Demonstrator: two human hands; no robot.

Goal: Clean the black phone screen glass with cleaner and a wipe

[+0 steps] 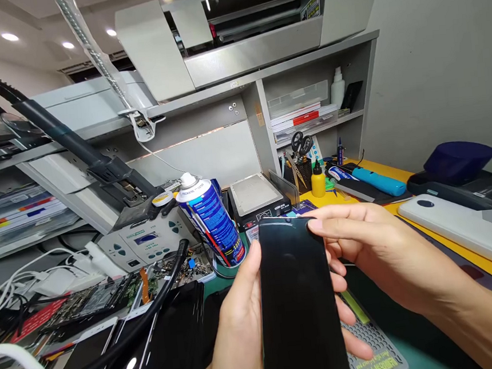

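Note:
A smartphone (pixel 299 300) with a dark, blank screen is held upright in front of me, its screen facing me. My left hand (pixel 243 322) wraps around it from the left, thumb along the left edge and fingertips showing past the right edge. At the top right corner, my right hand (pixel 362 234) pinches the phone, its thumb on the front and its other fingers behind. Below the phone lies a grey patterned mat (pixel 383 347) on the green work surface.
A blue spray can (pixel 215 221) stands beyond my left hand, beside a soldering station (pixel 147 242). Circuit boards (pixel 101 300), black panels and cables crowd the left. Behind are a heating plate (pixel 255 195) and a yellow bottle (pixel 318 181). A white device (pixel 461 234) lies at right.

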